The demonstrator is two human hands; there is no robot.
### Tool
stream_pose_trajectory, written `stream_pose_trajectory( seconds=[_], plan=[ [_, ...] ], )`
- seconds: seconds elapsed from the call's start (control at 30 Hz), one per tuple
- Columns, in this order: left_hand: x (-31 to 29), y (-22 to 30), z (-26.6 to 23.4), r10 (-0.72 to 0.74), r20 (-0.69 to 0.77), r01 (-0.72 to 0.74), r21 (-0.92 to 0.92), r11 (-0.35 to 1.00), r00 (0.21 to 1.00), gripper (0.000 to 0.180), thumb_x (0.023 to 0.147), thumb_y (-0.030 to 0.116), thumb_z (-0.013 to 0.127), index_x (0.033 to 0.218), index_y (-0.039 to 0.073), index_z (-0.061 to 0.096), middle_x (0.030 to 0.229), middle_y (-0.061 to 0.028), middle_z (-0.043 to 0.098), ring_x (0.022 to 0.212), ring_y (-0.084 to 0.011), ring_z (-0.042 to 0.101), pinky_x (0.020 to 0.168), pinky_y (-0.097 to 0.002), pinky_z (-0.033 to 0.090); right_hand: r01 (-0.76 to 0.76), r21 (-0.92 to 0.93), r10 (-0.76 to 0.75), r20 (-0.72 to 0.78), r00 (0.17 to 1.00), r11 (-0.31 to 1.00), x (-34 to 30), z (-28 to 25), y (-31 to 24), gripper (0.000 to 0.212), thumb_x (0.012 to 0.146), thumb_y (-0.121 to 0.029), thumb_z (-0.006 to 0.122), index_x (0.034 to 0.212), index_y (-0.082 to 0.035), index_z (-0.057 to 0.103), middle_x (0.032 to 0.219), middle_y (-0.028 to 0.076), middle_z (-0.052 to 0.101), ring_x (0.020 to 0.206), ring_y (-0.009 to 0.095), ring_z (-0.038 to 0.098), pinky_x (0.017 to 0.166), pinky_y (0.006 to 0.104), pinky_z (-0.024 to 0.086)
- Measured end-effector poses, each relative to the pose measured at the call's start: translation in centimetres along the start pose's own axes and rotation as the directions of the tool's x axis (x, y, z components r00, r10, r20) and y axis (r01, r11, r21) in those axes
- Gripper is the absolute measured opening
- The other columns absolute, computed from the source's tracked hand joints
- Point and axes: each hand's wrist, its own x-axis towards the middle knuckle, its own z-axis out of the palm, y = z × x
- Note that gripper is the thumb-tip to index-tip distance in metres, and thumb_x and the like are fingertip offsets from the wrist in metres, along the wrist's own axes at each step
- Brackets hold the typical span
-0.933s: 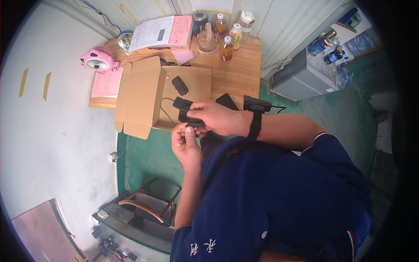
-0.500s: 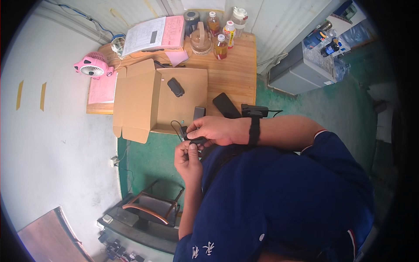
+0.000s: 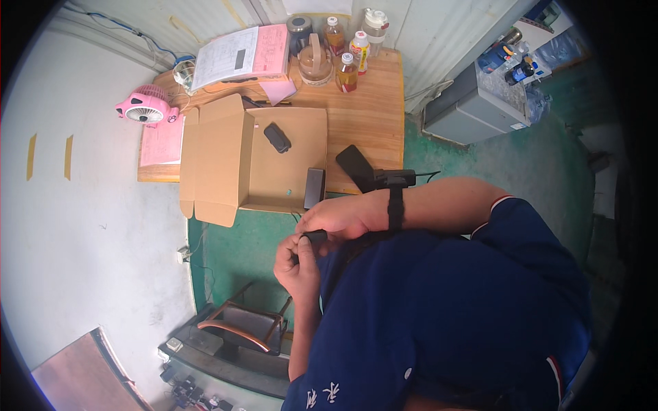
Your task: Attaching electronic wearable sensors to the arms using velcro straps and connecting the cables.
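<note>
In front of my belly, past the near edge of the table, both hands are together around a small black object point(image 3: 315, 236) whose kind I cannot make out. My left hand point(image 3: 296, 267) is closed on it, thumb laid along its near side. My right hand point(image 3: 339, 216) is bent over its far side, its fingers partly hidden behind the object. Around my right wrist runs a black strap point(image 3: 396, 205) carrying a black device point(image 3: 394, 179) with a cable. Just beyond my right hand, a dark rectangular block point(image 3: 314, 188) lies on the cardboard box's near right corner.
The open cardboard box point(image 3: 291, 168) lies on the wooden table point(image 3: 384, 103), with a black case point(image 3: 277, 138) inside. A black phone point(image 3: 354, 166) lies beside it. Farther back are bottles point(image 3: 347, 72), papers point(image 3: 226, 58) and a pink fan point(image 3: 146, 106). A chair point(image 3: 240, 329) stands at the lower left.
Both hands have drawn slightly nearer my body, and my right hand has turned over the black object. The black cable loop that hung beside the fingers is now mostly hidden.
</note>
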Motion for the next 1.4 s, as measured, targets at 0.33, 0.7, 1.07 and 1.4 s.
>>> stream_pose_trajectory(
  seconds=[0.33, 0.7, 1.07, 1.4],
  plan=[
    [-0.9, 2.1, -1.4, -0.372, -0.079, 0.277, -0.531, 0.801, 0.925, 0.01, 0.105, 0.011, 0.056, 0.097, 0.005, 0.058, 0.068, -0.0012, 0.056, 0.056, -0.0075, 0.047, 0.052, -0.0224, 0.034, 0.513, -0.796, -0.633, 0.222, 0.742, 0.322, -0.6, 1.6, 1.4, 0.03, 0.093, -0.016, 0.069, 0.121, -0.005, 0.069, 0.098, 0.012, 0.069, 0.079, 0.024, 0.066, 0.072, 0.0375, 0.052],
    [-3.2, 2.6, -1.6, -0.473, -0.152, 0.275, -0.647, 0.711, 0.868, 0.012, 0.106, 0.019, 0.054, 0.1, 0.009, 0.055, 0.074, -0.0018, 0.057, 0.065, -0.0136, 0.055, 0.058, -0.027, 0.042, 0.638, -0.74, -0.631, 0.396, 0.668, 0.211, 0.2, 2.1, 1.4, 0.02, 0.1, -0.018, 0.062, 0.09, 0.0, 0.061, 0.084, 0.009, 0.06, 0.078, 0.023, 0.059, 0.07, 0.0391, 0.047],
    [-1.5, 4.0, -4.3, -0.398, -0.44, 0.093, -0.569, 0.817, 0.805, 0.009, 0.102, 0.015, 0.059, 0.095, 0.009, 0.057, 0.069, -0.0025, 0.054, 0.06, -0.0155, 0.054, 0.057, -0.0322, 0.043, 0.463, -0.67, -0.489, 0.168, 0.856, 0.58, -0.6, 0.7, 0.2, 0.028, 0.103, -0.021, 0.056, 0.084, 0.0, 0.062, 0.073, 0.003, 0.058, 0.069, 0.011, 0.049, 0.064, 0.0327, 0.041],
    [0.2, 2.9, -3.3, -0.087, 0.025, 0.085, -0.597, 0.798, 0.996, 0.023, 0.098, 0.002, 0.061, 0.121, -0.001, 0.061, 0.096, -0.0125, 0.067, 0.083, -0.0188, 0.063, 0.076, -0.0326, 0.05, 0.491, -0.734, -0.405, 0.316, 0.858, 0.469, -1.3, 1.3, -1.7, 0.028, 0.101, -0.021, 0.057, 0.086, 0.0, 0.067, 0.071, 0.004, 0.061, 0.065, 0.011, 0.049, 0.059, 0.0336, 0.039]
  ],
)
